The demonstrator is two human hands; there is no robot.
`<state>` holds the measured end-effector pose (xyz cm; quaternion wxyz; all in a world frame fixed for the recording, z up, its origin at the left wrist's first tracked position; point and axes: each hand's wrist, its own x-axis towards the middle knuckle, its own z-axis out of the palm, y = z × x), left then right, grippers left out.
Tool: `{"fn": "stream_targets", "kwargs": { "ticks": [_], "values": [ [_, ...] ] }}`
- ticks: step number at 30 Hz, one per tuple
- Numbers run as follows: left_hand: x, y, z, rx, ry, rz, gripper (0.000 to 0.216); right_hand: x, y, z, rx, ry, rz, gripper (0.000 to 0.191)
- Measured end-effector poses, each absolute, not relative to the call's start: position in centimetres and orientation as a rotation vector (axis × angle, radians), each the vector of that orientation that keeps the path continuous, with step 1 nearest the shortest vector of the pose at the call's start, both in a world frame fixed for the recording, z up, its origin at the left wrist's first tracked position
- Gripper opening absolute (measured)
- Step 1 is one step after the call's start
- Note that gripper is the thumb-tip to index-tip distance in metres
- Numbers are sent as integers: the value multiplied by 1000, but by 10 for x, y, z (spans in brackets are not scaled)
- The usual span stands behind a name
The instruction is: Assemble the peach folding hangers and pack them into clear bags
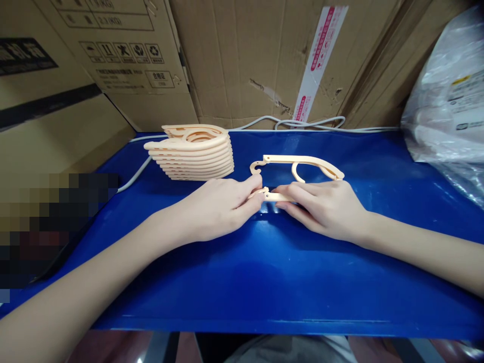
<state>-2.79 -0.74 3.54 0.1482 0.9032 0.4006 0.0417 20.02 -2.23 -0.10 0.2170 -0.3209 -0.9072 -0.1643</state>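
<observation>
Between my two hands is a cream plastic folding hanger [279, 197], held just above the blue table. My left hand [223, 209] pinches its small hook end between thumb and finger. Around the arm part, the fingers of my right hand [325, 209] are closed and cover most of it. Just beyond my hands lies a second folding hanger [291, 159], its hook pointing left and its curved arm to the right. A neat stack of several similar folded hangers [192, 154] stands behind my left hand.
The blue table [242, 282] has its front edge close to my body. Cardboard boxes [242, 60] wall in the back and left. A white cable [310, 122] runs along the rear edge. Clear plastic wrap around a white package [449, 101] sits at the right.
</observation>
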Motion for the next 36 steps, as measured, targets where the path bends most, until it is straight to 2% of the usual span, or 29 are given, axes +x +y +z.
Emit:
{"fn": "stream_targets", "kwargs": {
  "ticks": [15, 27, 36],
  "values": [
    [-22, -8, 27, 3098, 1268, -130, 40, 202, -20, -5, -923, -2465, -477, 34],
    [-23, -1, 26, 2909, 1148, -44, 35, 206, -17, -7, -913, -2489, -406, 34],
    [-23, -5, 21, 3252, 1178, -92, 34, 207, -15, -6, -892, -2555, -187, 29]
  ]
}}
